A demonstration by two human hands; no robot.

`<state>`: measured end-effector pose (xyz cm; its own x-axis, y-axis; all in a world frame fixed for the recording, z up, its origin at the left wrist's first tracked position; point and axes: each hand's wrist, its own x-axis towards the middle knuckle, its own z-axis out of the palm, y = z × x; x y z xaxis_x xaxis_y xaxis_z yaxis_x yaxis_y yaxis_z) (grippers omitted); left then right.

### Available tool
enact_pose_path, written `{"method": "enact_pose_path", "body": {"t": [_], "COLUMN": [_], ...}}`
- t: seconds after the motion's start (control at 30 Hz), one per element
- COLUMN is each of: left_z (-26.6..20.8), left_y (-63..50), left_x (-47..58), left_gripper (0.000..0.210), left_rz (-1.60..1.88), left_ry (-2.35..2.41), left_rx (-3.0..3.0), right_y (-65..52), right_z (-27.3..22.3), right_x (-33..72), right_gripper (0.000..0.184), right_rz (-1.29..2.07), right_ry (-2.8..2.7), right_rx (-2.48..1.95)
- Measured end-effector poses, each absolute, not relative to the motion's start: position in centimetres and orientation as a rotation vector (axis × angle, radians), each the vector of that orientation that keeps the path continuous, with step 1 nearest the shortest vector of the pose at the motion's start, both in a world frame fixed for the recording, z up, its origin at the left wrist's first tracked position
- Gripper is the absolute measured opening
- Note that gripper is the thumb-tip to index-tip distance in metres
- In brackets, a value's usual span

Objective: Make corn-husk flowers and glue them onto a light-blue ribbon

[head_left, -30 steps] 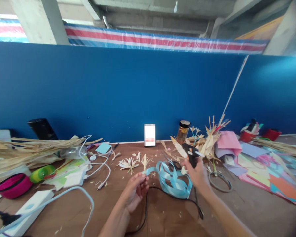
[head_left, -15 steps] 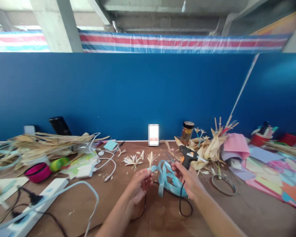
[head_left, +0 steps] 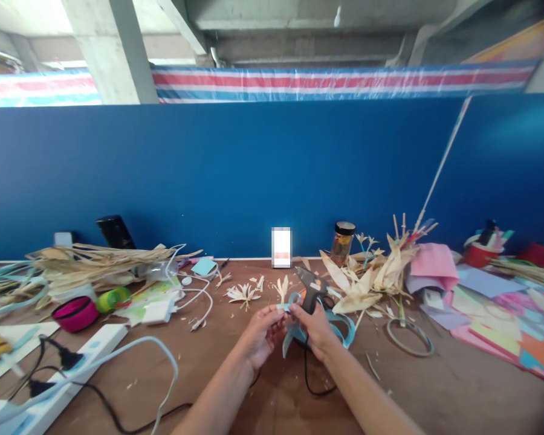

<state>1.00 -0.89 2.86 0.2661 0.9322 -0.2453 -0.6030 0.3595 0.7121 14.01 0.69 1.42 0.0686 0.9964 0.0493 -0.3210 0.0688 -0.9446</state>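
My left hand (head_left: 265, 335) pinches the base of a small pale flower (head_left: 281, 289) that looks made of dried husk, petals pointing up. Light blue ribbon (head_left: 290, 339) begins at that base and falls in loops below and behind my right hand. In my right hand (head_left: 321, 332) is a black hot glue gun (head_left: 314, 289), nozzle angled up and left, its dark cord hanging beneath. The right thumb and finger meet the ribbon close to my left fingertips. Whether they pinch it is hard to see.
Another husk flower (head_left: 243, 294) lies left of my hands. Husk pieces (head_left: 372, 281), a lidded jar (head_left: 343, 241) and a metal-looking ring (head_left: 410, 337) are on the right. At left are a white power strip (head_left: 97, 347), cords and a pink tape roll (head_left: 75, 314).
My right hand has moved left with the glue gun, its fingers now close to my left hand at the flower's base. The ribbon loops have shifted and are partly hidden behind it.
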Motion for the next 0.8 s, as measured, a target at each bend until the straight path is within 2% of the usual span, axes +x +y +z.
{"method": "enact_pose_path", "body": {"t": [0.57,0.8], "left_z": [1.8,1.3], "left_y": [0.5,0.4], "left_x": [1.8,2.2], "left_gripper": [0.018,0.013], "left_rz": [1.113,1.134], "left_ry": [0.651,0.663], "left_rx": [0.345,0.320], "right_y": [1.2,1.2], "right_z": [0.8,0.8], "right_x": [15.0,14.6], "right_gripper": [0.026,0.024], "right_rz": [1.014,0.997], "right_ry": [-1.004,-1.040], "right_rx": [-1.058,-1.077]}}
